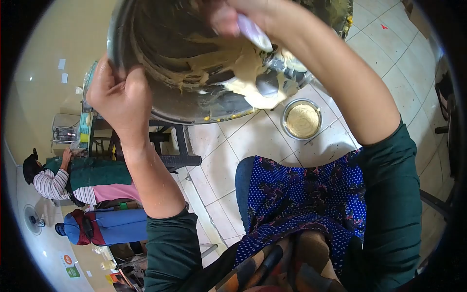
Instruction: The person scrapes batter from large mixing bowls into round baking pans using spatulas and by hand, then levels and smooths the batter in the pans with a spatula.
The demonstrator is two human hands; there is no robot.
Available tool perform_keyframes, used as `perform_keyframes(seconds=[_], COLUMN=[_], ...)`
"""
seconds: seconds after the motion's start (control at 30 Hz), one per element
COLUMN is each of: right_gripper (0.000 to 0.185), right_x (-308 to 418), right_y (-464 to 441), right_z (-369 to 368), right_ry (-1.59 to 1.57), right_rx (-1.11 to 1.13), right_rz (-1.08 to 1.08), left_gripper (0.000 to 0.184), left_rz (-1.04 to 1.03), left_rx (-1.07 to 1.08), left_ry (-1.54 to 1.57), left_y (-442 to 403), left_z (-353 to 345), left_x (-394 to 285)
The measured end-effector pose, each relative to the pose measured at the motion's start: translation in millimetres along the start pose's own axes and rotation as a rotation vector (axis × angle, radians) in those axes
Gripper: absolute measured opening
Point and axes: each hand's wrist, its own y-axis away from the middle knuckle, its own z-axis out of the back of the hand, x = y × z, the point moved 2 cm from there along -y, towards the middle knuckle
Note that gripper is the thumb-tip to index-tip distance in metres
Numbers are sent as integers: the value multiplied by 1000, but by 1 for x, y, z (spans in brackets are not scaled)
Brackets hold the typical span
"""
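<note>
A large metal bowl (pixel 175 109) is tilted at the top of the head view, its inside smeared with pale yellow batter (pixel 248 80). My left hand (pixel 121 95) is closed round the bowl's left rim. Over the bowl's inside, my right hand (pixel 233 17) grips a tool with a pale purple and white handle (pixel 254 33); the hand is blurred and the tool's far end cannot be made out. Batter gathers near the lower right rim. Below that rim, a small round metal container (pixel 318 127) holding pale batter stands on the floor.
Dark plastic stool (pixel 182 158) below the bowl on the left. Two other people, one in a green apron (pixel 92 173) and one in blue (pixel 121 226), are at the left by a table with items. White tiled floor (pixel 214 175); dark chair or stand parts at the right edge.
</note>
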Motion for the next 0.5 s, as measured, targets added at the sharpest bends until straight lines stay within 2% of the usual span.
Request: perform_keyframes(seconds=[0.07, 0.13, 0.2, 0.27, 0.3, 0.33, 0.4, 0.43, 0.47, 0.5], right_gripper=[18, 26, 27, 29, 28, 18, 20, 29, 22, 22], right_x=[26, -4, -22, -49, -54, -52, -25, -9, 8, 20], right_y=[-4, 12, 4, -4, -8, -16, -2, 3, 17, 24], right_z=[-40, -47, -56, -46, -37, -27, -34, -42, -48, -52], right_ry=[-195, 324, 547, 789, 817, 929, 1179, 1266, 1083, 1080], right_rx=[-126, -187, -140, -123, -187, -130, -172, -189, -191, -193], right_rz=[101, 492, -80, -330, -324, -311, -124, -97, 64, 61], left_gripper=[5, 5, 5, 4, 4, 4, 4, 4, 5, 6], left_rz=[-3, -8, 5, -16, -35, -37, -18, -17, -11, -4], left_rx=[2, -1, 31, 6, -17, -21, 32, 32, 37, 45], left_ry=[-4, -6, -58, -37, -19, -16, -44, -40, -32, -24], left_y=[0, -1, -3, -4, -6, -7, -9, -10, -11, -12], left_z=[-1, 0, 0, -5, -5, -4, -4, -6, -8, -9], left_x=[0, -1, 0, -5, -8, -8, -6, -8, -11, -13])
